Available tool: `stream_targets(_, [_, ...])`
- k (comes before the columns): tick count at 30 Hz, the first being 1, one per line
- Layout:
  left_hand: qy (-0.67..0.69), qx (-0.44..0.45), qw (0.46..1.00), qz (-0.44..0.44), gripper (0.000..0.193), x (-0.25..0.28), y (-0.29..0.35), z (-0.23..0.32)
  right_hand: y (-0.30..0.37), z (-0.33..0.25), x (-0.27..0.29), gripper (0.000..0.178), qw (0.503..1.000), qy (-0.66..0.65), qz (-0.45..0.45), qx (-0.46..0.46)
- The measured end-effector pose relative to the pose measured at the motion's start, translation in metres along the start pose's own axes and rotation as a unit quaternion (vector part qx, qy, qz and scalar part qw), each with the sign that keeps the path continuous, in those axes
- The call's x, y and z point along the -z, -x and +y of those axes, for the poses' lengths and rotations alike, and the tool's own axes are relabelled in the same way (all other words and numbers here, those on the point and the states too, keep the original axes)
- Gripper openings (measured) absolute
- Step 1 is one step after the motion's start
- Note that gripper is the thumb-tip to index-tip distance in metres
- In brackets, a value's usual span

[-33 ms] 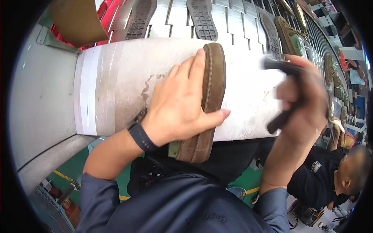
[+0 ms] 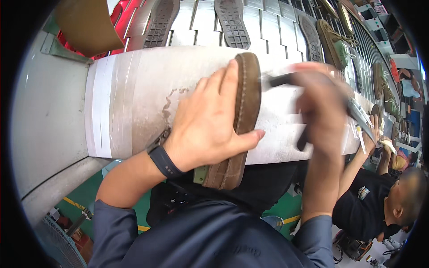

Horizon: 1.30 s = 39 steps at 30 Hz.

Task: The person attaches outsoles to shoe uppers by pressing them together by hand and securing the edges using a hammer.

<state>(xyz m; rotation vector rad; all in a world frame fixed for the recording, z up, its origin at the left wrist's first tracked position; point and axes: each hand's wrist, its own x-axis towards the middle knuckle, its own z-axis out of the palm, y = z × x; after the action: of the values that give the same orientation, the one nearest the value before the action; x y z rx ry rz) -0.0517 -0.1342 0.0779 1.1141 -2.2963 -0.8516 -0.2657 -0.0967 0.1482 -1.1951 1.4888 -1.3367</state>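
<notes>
A brown shoe [image 2: 250, 94] with a stitched seam lies on its side on the pale worktop [image 2: 147, 80], its toe away from me. A piece of green last [image 2: 200, 174] shows at its near end. My left hand [image 2: 203, 120] grips the shoe, thumb over one side and fingers along the other. To the right, my right hand [image 2: 324, 105] is closed around a black-handled tool [image 2: 282, 81]. That tool is smeared by motion, so its exact kind is unclear. Its tip points left, near the shoe's forward right edge but apparently apart from it.
Beyond the worktop, dark shoe soles [image 2: 232, 27] lie on a slatted metal conveyor [image 2: 196, 22], with a brown laced shoe [image 2: 327, 38] farther right. A brown curved sheet [image 2: 89, 27] stands at far left. A co-worker [image 2: 362, 210] is at the right, a hand [image 2: 373, 129] reaching onto the worktop.
My right hand has swung left with the tool, bringing its tip close to the shoe. The co-worker's hand has come into view behind it. Shoe and left hand have barely moved.
</notes>
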Motion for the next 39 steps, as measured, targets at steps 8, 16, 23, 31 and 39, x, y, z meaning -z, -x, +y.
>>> stream_targets(8, [0.028, 0.007, 0.999, -0.014, 0.116, 0.002, -0.002, 0.002, -0.072, -0.014, 0.020, 0.029, 0.997, 0.012, -0.059, -0.048])
stream_targets(16, [0.061, 0.007, 0.998, -0.021, 0.117, 0.000, -0.007, 0.000, -0.086, -0.005, -0.001, 0.038, 0.979, 0.112, -0.134, -0.108])
stream_targets(23, [0.060, 0.008, 0.998, -0.018, 0.118, 0.001, -0.007, -0.001, -0.055, -0.002, -0.010, 0.038, 0.981, 0.054, -0.137, -0.125])
stream_targets(31, [0.069, 0.003, 0.998, -0.003, 0.116, 0.003, -0.005, -0.005, -0.052, -0.009, 0.007, 0.042, 0.994, 0.075, -0.044, -0.062])
stream_targets(39, [0.082, -0.069, 0.994, 0.032, 0.111, 0.005, -0.003, -0.020, -0.036, 0.059, 0.004, 0.022, 0.970, -0.123, -0.062, -0.200])
